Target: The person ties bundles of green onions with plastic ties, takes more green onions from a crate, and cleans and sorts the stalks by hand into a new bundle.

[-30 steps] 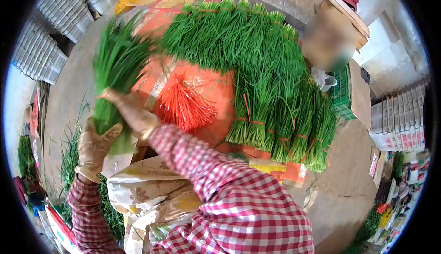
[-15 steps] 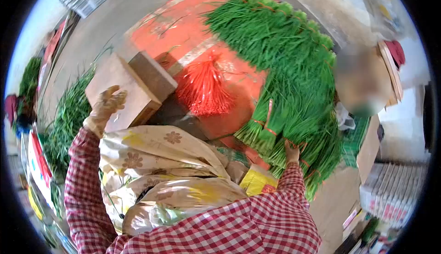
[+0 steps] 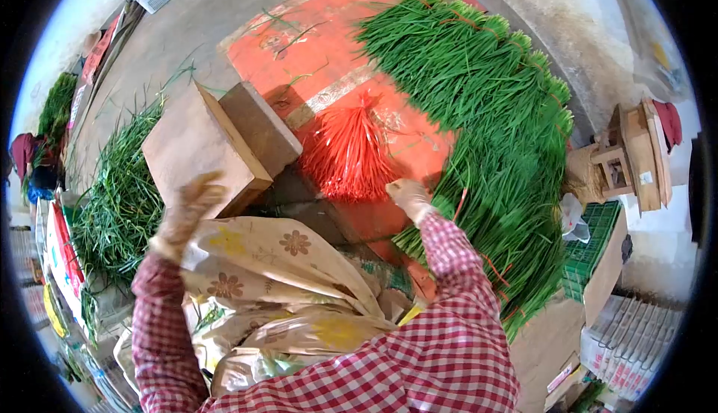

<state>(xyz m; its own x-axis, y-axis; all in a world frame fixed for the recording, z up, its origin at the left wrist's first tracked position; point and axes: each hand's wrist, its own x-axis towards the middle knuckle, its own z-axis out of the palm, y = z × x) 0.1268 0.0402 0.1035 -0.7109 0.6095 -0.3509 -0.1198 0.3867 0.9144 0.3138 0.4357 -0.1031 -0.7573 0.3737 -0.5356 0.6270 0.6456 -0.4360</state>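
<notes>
My left hand [image 3: 188, 215], gloved and somewhat blurred, hovers empty over the near edge of a wooden block [image 3: 198, 148], its fingers apart. My right hand [image 3: 410, 198] is closed at the lower right edge of a fan of red ties [image 3: 348, 151]; whether it pinches a tie is too small to tell. Just right of that hand, bundles of long green stalks [image 3: 493, 181] bound with red ties lie in a curved row on the red mat [image 3: 299, 47].
Loose green stalks [image 3: 116, 204] are heaped at the left. A flowered cloth [image 3: 284, 263] covers my lap. At the right stand a green crate [image 3: 591, 245], stacked white crates [image 3: 636, 342] and a wooden stool [image 3: 643, 159].
The green bunch held a second ago has left my hands. My right hand has moved from the bundles at the right to the red ties. My left hand has moved slightly nearer my lap.
</notes>
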